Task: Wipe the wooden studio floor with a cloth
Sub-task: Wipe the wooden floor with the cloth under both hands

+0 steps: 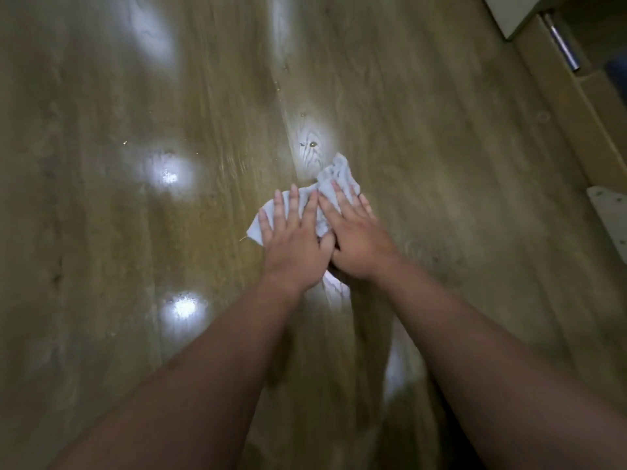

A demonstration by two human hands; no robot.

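Your left hand (pixel 294 236) and right hand (pixel 353 238) lie flat, fingers straight, side by side, pressing the crumpled grey cloth (pixel 334 181) onto the wooden floor (pixel 135 232) mid-scene.

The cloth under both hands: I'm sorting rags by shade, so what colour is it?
Pale grey-blue cloth, plain, seen in the head view.
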